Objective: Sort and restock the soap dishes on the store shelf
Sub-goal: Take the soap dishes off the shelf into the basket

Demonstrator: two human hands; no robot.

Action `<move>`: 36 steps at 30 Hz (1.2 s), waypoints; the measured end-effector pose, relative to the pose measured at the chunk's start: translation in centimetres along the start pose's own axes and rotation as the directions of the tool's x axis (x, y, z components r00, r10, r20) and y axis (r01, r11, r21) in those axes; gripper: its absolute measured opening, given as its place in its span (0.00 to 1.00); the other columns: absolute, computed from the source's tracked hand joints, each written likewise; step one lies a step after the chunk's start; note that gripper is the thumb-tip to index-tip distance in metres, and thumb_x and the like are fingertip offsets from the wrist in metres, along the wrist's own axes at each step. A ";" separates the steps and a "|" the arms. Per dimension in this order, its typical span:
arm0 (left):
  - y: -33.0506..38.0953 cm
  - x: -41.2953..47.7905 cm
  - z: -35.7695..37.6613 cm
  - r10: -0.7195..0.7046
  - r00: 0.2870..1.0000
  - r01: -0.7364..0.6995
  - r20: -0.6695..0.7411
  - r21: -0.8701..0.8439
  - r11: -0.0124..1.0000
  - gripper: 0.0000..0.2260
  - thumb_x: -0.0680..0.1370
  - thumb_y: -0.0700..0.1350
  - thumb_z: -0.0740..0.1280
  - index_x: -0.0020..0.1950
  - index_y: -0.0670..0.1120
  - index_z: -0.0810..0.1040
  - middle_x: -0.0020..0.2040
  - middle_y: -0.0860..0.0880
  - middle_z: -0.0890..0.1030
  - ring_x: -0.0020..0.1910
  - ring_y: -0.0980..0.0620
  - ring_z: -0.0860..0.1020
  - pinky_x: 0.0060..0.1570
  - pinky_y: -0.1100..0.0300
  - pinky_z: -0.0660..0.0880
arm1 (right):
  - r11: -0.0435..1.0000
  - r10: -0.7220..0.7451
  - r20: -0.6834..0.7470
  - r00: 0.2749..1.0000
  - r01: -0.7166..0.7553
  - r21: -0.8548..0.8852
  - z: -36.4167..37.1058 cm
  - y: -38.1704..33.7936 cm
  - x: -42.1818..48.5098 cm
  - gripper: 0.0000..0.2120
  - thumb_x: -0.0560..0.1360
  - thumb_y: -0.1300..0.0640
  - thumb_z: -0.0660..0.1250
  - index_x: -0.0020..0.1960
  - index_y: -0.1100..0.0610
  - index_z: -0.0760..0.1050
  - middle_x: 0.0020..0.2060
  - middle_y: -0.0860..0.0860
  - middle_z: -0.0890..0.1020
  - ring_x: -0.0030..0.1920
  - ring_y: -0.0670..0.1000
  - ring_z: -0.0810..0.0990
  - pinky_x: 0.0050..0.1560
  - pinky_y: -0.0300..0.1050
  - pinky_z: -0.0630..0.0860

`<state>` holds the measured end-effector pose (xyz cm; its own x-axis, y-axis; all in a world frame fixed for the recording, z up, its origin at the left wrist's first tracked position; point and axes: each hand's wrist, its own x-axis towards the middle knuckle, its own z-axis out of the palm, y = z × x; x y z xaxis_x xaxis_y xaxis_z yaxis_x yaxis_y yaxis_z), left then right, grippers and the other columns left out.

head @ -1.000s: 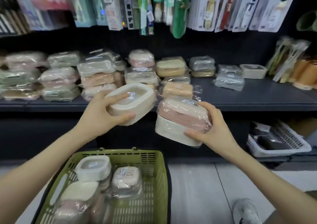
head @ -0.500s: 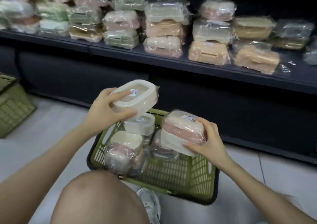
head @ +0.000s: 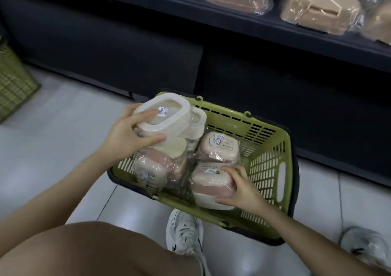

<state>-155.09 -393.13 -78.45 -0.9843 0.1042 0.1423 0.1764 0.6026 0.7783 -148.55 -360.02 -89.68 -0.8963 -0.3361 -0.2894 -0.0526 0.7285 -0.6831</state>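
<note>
Person is crouching at the green basket (head: 273,163) on the floor, in front of the dark shelf (head: 254,28).

Left hand (head: 127,136) is gripping a cream oval soap dish (head: 163,115): fingers lying over its clear lid beside the price sticker, thumb curling along the near wall. Dish is sitting tilted over the far-left corner of the basket, on or just above the pile; cannot tell if it is touching.

Right hand (head: 243,188) is gripping a pink-and-white wrapped dish (head: 209,187), fingers curled over the top, thumb on the near side. That dish is lying inside the basket at the near wall.

More wrapped stock is filling the left half of the basket: a pink dish (head: 219,147) just far of the right hand's one, another wrapped dish (head: 152,168) at the near left, and a second cream dish (head: 198,121) touching the held one. The right part of the basket is showing bare mesh.

Tan wrapped dishes (head: 319,9) are sitting on the shelf, far right.

Step, judging: sorting at the basket, both hands working stock; restocking looks far from done with this much in the basket. Cannot tell if the dishes are going in or coming out.

Next move is calling for a firm hold through slippery wrap, lifting clear of the basket wall, and matching each dish to its own colour stack on the shelf.
</note>
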 end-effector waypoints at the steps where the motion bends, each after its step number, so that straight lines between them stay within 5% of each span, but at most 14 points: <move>1: -0.5 -0.1 0.3 0.015 1.000 -0.015 0.007 0.003 1.000 0.25 0.64 0.56 0.78 0.54 0.75 0.73 0.61 0.65 0.67 0.60 0.71 0.68 0.60 0.78 0.62 | 1.000 0.021 -0.003 1.000 -0.021 -0.002 0.7 0.2 0.5 0.41 0.60 0.35 0.76 0.65 0.31 0.56 0.68 0.49 0.59 0.61 0.47 0.67 0.64 0.47 0.73; 4: -1.8 -0.4 1.3 0.066 0.998 -0.066 0.015 -0.006 0.998 0.24 0.62 0.64 0.75 0.57 0.73 0.74 0.64 0.63 0.67 0.65 0.63 0.68 0.65 0.70 0.63 | 0.999 0.036 -0.016 0.999 -0.036 -0.023 2.8 0.8 2.1 0.43 0.62 0.44 0.80 0.71 0.41 0.60 0.70 0.51 0.58 0.64 0.50 0.68 0.68 0.47 0.70; 8: -2.5 -0.7 2.6 0.134 0.989 -0.136 0.065 0.027 0.990 0.28 0.64 0.63 0.72 0.61 0.55 0.77 0.66 0.51 0.70 0.66 0.59 0.67 0.68 0.61 0.65 | 0.992 0.031 0.007 1.000 -0.030 -0.120 4.5 1.6 3.1 0.46 0.64 0.46 0.79 0.75 0.50 0.59 0.74 0.57 0.54 0.70 0.57 0.64 0.69 0.52 0.69; 12: -3.1 -0.8 3.2 0.099 0.992 -0.099 0.073 -0.008 0.995 0.27 0.64 0.62 0.73 0.61 0.56 0.76 0.66 0.48 0.70 0.67 0.56 0.67 0.69 0.56 0.65 | 0.975 0.113 0.123 0.986 -0.086 -0.207 4.8 2.6 2.9 0.53 0.61 0.41 0.79 0.77 0.47 0.51 0.75 0.54 0.52 0.71 0.58 0.63 0.66 0.55 0.70; 16: -3.2 -0.6 3.1 0.099 0.993 -0.100 0.064 0.015 0.995 0.27 0.63 0.63 0.73 0.60 0.56 0.77 0.66 0.48 0.70 0.67 0.57 0.68 0.69 0.59 0.64 | 0.927 0.235 0.298 0.925 -0.305 0.218 3.2 1.9 2.9 0.48 0.61 0.46 0.81 0.73 0.41 0.58 0.75 0.49 0.53 0.73 0.54 0.59 0.72 0.54 0.64; 18: -3.3 -0.6 3.1 0.094 0.993 -0.095 0.071 0.019 0.995 0.29 0.63 0.63 0.75 0.61 0.55 0.77 0.66 0.48 0.70 0.67 0.58 0.67 0.69 0.61 0.64 | 0.830 0.245 0.405 0.881 -0.406 0.382 2.2 1.5 2.7 0.36 0.67 0.52 0.77 0.71 0.46 0.66 0.70 0.48 0.62 0.66 0.47 0.67 0.63 0.40 0.72; 21: -3.2 -0.7 3.1 0.096 0.993 -0.097 0.071 0.017 0.995 0.29 0.63 0.62 0.75 0.61 0.55 0.77 0.65 0.51 0.69 0.66 0.58 0.68 0.69 0.61 0.65 | 0.930 0.246 0.258 0.934 -0.303 0.208 3.2 1.6 2.5 0.23 0.71 0.61 0.73 0.63 0.48 0.72 0.66 0.48 0.68 0.63 0.47 0.71 0.48 0.30 0.74; 24: -3.0 -0.7 3.1 0.133 0.988 -0.134 0.074 0.017 0.991 0.29 0.64 0.64 0.73 0.61 0.54 0.77 0.66 0.50 0.69 0.67 0.57 0.67 0.69 0.61 0.64 | 0.973 0.228 0.109 0.968 -0.230 0.003 4.3 1.3 2.3 0.24 0.71 0.63 0.72 0.63 0.48 0.71 0.68 0.50 0.67 0.67 0.54 0.70 0.62 0.44 0.73; 27: -2.5 -0.7 2.9 0.182 0.978 -0.185 0.100 0.018 0.983 0.31 0.65 0.69 0.69 0.62 0.54 0.77 0.67 0.50 0.69 0.68 0.58 0.66 0.69 0.65 0.63 | 0.960 0.216 0.061 0.975 -0.200 -0.195 3.1 0.2 2.2 0.27 0.71 0.54 0.74 0.67 0.47 0.70 0.70 0.49 0.67 0.67 0.53 0.71 0.63 0.48 0.73; 31: -1.7 -0.6 2.4 0.205 0.963 -0.212 0.173 0.020 0.977 0.31 0.64 0.72 0.67 0.61 0.57 0.77 0.67 0.49 0.69 0.69 0.60 0.65 0.69 0.66 0.61 | 0.997 0.049 -0.274 0.960 -0.032 0.069 -2.5 -5.0 2.0 0.38 0.66 0.42 0.73 0.72 0.45 0.64 0.70 0.48 0.69 0.63 0.47 0.72 0.62 0.44 0.73; 33: -1.2 -0.6 2.5 0.273 0.929 -0.288 0.251 0.028 0.957 0.30 0.65 0.72 0.67 0.61 0.57 0.78 0.67 0.47 0.69 0.68 0.63 0.63 0.69 0.69 0.59 | 0.989 -0.081 -0.256 0.963 0.109 0.099 -5.3 -7.7 2.4 0.49 0.62 0.40 0.76 0.74 0.36 0.50 0.76 0.48 0.58 0.74 0.48 0.60 0.72 0.49 0.60; 36: 0.1 -0.5 2.9 0.352 0.848 -0.388 0.396 0.013 0.921 0.29 0.65 0.68 0.70 0.62 0.57 0.78 0.69 0.47 0.67 0.70 0.59 0.63 0.70 0.67 0.59 | 0.968 -0.213 0.014 0.977 0.213 -0.134 -7.2 -9.6 3.4 0.56 0.61 0.39 0.77 0.72 0.32 0.39 0.78 0.44 0.46 0.77 0.48 0.47 0.75 0.55 0.50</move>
<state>-154.64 -390.86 -80.24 -0.7745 0.6140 0.1520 0.5446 0.5251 0.6540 -154.27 -363.86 -79.28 -0.8581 -0.4921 -0.1468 -0.3010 0.7136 -0.6325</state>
